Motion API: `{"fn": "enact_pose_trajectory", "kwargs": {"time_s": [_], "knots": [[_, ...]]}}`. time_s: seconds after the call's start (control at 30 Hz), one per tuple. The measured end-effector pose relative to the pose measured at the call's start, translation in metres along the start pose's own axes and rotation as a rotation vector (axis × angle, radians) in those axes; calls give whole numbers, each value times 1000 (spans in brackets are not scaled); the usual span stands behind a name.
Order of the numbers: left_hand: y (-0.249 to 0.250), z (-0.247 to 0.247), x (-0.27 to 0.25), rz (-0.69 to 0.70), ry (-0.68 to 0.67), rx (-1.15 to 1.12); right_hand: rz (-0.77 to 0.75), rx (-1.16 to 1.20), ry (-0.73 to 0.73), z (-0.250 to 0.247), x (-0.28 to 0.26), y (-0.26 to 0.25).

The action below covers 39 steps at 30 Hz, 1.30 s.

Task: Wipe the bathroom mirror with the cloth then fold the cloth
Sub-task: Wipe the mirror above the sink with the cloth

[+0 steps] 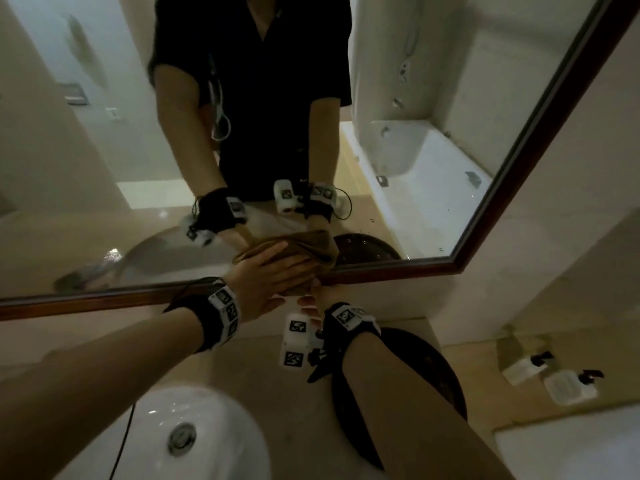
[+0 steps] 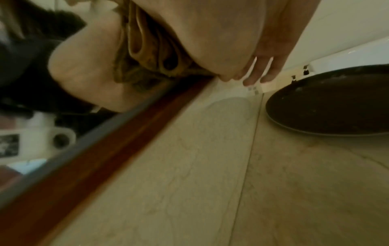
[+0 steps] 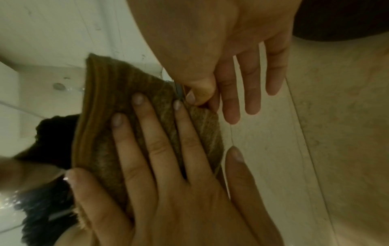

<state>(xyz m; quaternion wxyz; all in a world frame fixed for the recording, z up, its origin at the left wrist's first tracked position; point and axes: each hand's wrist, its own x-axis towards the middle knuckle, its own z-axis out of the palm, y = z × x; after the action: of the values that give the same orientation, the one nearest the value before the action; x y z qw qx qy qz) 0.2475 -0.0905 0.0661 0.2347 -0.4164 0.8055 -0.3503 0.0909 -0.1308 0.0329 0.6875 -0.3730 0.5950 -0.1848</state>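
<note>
The brown cloth [image 1: 313, 249] lies against the mirror [image 1: 104, 133], at its lower wooden frame [image 1: 391, 270]. The left hand [image 1: 266, 282] presses it flat to the glass, fingers [image 3: 147, 133] straight and spread. Only the right wrist view shows the right hand [image 3: 231, 58] pinching the cloth's edge by thumb and forefinger, the other fingers straight. The head view alone shows the white sink [image 1: 166, 438] below the frame, on the desk [image 1: 277, 375].
</note>
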Motion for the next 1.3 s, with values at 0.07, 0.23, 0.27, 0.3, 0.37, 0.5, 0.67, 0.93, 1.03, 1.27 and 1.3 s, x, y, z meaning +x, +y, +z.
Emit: {"fn": "enact_pose_trajectory", "kwargs": {"time_s": [0.07, 0.23, 0.27, 0.3, 0.37, 0.5, 0.67, 0.93, 1.03, 1.27, 1.3], "knots": [[3, 8, -1, -27, 59, -27, -4, 40, -30, -4, -3, 1], [-23, -20, 7, -30, 203, -171, 1, 195, -145, -45, -15, 3], [-31, -31, 14, -33, 242, -177, 7, 175, -109, -56, -12, 3], [-40, -47, 23, -52, 284, -167, -2, 136, -65, -65, -11, 1], [-63, -83, 45, -120, 371, -128, -25, 86, -13, -74, -8, -2], [-87, -133, 73, -236, 468, -100, -41, 67, 17, -70, 2, 2], [-26, -69, 70, 35, 237, 15, -35, 8, -47, -70, 10, 0], [-7, -34, 64, 56, 201, 7, -55, 78, -28, -64, 7, -6], [-40, -63, 79, 32, 272, -53, -40, -5, 9, -62, 4, -12], [-164, -193, 78, -190, 454, 27, 3, 72, 12, -61, 4, -16], [-170, -200, 77, -239, 460, 22, 9, 54, 1, -60, 0, -17]]}}
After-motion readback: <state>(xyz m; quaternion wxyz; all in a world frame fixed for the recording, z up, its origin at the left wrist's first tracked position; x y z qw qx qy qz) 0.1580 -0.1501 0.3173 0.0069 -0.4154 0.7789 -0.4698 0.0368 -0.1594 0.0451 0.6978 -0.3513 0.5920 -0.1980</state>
